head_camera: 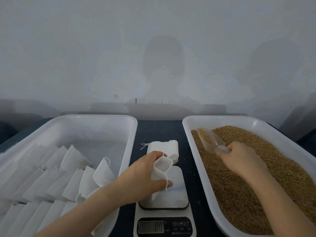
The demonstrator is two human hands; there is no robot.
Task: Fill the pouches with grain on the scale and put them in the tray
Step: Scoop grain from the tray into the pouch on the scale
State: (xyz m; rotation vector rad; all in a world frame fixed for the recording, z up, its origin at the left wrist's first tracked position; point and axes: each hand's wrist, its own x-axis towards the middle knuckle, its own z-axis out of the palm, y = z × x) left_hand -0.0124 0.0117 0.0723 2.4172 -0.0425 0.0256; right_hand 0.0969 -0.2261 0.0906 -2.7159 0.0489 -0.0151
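nearest sits a white digital scale (164,224) with a dark control panel, a small grey display and a smooth, rounded-square weighing plate. over that plate the left hand (145,176) pinches a soft white fabric pouch (160,169), thumb below and fingers curled over its crumpled mouth. a thin drawstring dangles from it, and i cannot tell whether its lower end touches the plate. to the left, a glossy white plastic tray (131,151) holds rows of flat white pouches (56,178), overlapping and leaning. to the right, a matching tray (188,139) is heaped with granular golden-brown grain (256,182). there the right hand (241,159) grips the handle of a clear plastic scoop (211,140), its bowl lying in the grain. beyond the scale a neat stack of empty pouches (165,147) rests on dark cloth (159,129). a plain grey wall (102,48) stands behind.
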